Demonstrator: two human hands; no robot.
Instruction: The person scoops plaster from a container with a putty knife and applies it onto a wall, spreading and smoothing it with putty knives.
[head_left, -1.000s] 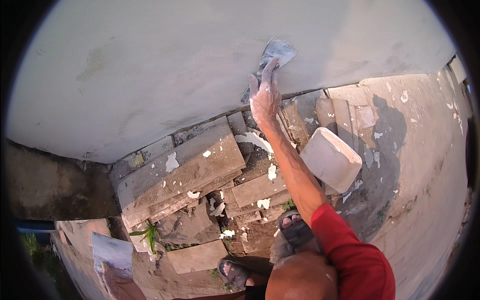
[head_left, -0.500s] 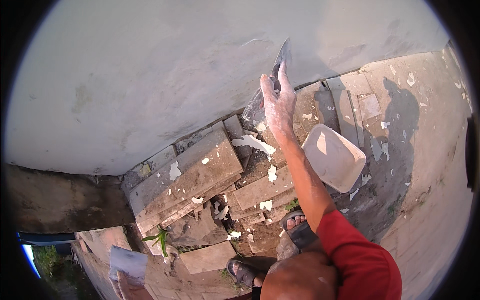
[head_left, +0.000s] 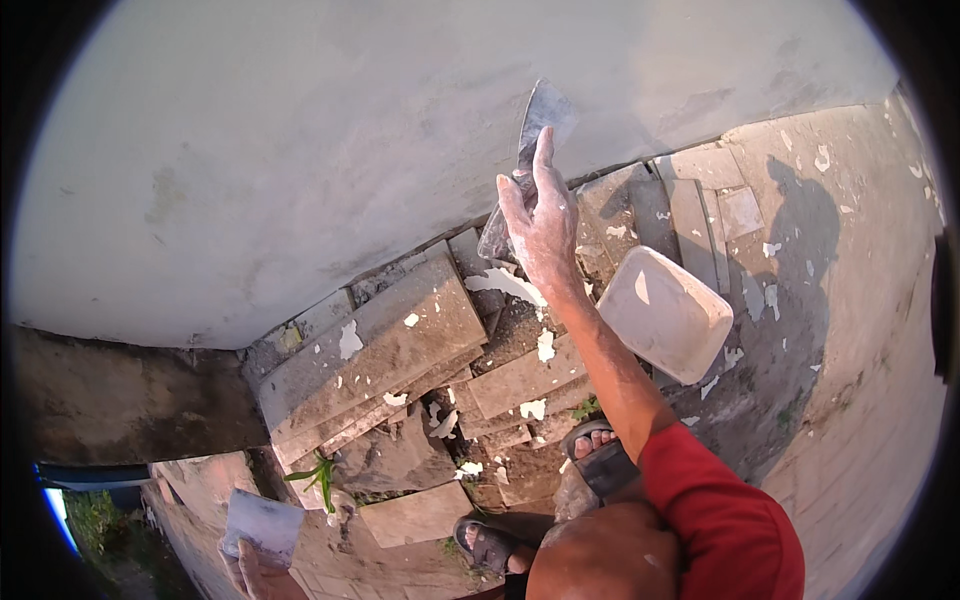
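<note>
My right hand [head_left: 545, 230], dusted white, grips a putty knife [head_left: 547, 105] with a smeared metal blade, held up against or just in front of the pale plastered wall [head_left: 260, 130], near its foot; whether the blade touches it I cannot tell. At the lower left, my left hand [head_left: 255, 572] holds a flat, squarish metal scraper blade [head_left: 265, 520] coated in pale material; its handle is hidden. A shallow white plastic tray [head_left: 665, 315] with pale residue lies on the ground to the right of my right forearm.
Loose stacked tiles [head_left: 370, 350] and broken slabs with white flakes line the wall's base. A small plant [head_left: 322, 475] grows among them, left of my sandalled feet [head_left: 480, 545]. A dark stained ledge [head_left: 120, 390] is at left; paved ground [head_left: 840, 300] stretches right, crossed by my shadow.
My right hand has tilted the knife and moved it right, then slightly back left, its blade turning. The view has shifted a little. My left hand still holds its blade low at left.
</note>
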